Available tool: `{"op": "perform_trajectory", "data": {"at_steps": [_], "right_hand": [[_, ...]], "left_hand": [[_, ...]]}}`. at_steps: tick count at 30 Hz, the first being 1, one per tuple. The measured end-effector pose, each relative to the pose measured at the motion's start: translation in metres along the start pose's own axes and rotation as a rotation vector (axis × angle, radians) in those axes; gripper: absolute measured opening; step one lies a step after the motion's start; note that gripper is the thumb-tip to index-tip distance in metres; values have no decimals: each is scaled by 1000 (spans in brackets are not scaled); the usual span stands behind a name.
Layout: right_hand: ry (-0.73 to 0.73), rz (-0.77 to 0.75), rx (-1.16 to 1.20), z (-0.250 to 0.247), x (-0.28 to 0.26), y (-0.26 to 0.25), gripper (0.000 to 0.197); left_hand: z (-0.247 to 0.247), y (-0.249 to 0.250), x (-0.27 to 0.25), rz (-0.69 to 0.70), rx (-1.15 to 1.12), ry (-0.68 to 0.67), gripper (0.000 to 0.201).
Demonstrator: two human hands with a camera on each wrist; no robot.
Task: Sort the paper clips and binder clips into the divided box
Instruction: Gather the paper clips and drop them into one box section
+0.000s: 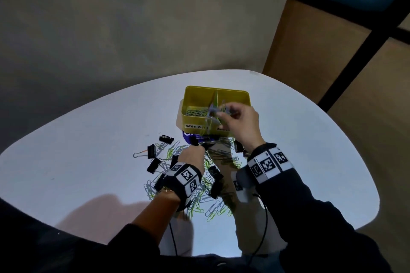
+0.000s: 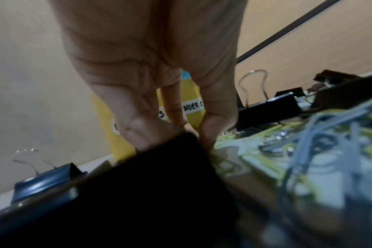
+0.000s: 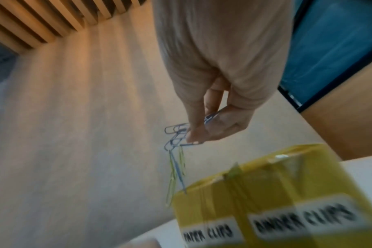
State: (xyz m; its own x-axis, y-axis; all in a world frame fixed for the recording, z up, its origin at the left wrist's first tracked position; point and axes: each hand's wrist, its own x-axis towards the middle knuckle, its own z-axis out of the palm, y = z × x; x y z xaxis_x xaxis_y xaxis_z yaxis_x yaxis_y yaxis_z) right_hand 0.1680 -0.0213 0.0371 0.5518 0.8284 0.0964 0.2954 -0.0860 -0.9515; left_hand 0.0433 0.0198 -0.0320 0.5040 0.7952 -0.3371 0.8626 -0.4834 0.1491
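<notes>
Several linked paper clips [image 3: 176, 139] hang in a chain from the right hand [image 1: 243, 126], pinched between thumb and fingers [image 3: 199, 134]. The chain's long axis runs straight down from the fingertips. In the right wrist view its lowest end dangles at the near left corner of the yellow divided box [image 3: 272, 189], by the wall labelled "PAPER CLIPS". From the head view the hand sits over the central divider [image 1: 215, 98]. So the left compartment [image 1: 195, 109], which already holds paper clips, lies to the left of the fingers, and the drop turns on that small sideways shift.

The left hand [image 1: 192, 155] is low on the white surface [image 1: 88, 139], in the mixed pile [image 1: 213, 204] in front of the box. Its fingers appear to close on a black binder clip [image 2: 176, 147], though blur makes that uncertain. The right hand is clearly nearer the box.
</notes>
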Motion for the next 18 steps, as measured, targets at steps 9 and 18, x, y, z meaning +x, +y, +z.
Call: {"op": "perform_trajectory", "data": {"at_steps": [9,18], "right_hand": [[170,-135,-184,39,79,-23,15],[-210,-29,-275,-3,65,2,30]], "left_hand": [[-14,-15,4,42,-72,-5,25],[-78,-38,8,99,-670,175,9]]}}
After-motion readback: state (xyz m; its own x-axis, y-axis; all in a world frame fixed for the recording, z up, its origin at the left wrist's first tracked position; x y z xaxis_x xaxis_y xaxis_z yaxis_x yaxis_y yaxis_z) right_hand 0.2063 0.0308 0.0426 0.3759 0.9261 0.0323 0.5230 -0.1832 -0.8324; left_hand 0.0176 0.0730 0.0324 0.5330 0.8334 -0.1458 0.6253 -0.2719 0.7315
